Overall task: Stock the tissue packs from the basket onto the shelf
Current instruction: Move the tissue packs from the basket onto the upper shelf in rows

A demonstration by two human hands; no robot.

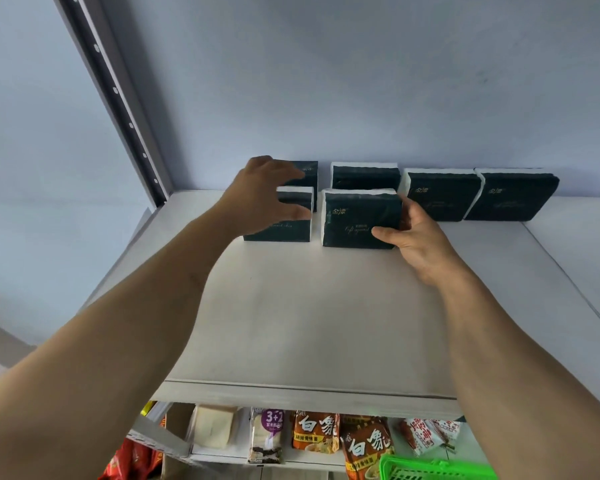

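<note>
Several dark green tissue packs with white edges stand on the white top shelf (309, 323). Four line the back wall, among them one at the middle (364, 176) and one at the far right (513, 197). Two stand in front. My left hand (260, 195) hovers with spread fingers over the front left pack (291, 226), and whether it touches is unclear. My right hand (420, 240) grips the right side of the front middle pack (357, 220), thumb on its face. A corner of the green basket (433, 467) shows at the bottom right.
A grey slotted shelf upright (118, 98) runs up the left side. The shelf below holds instant noodle bags (314, 433), a biscuit pack (267, 434) and other snack bags. The wall rises directly behind the packs.
</note>
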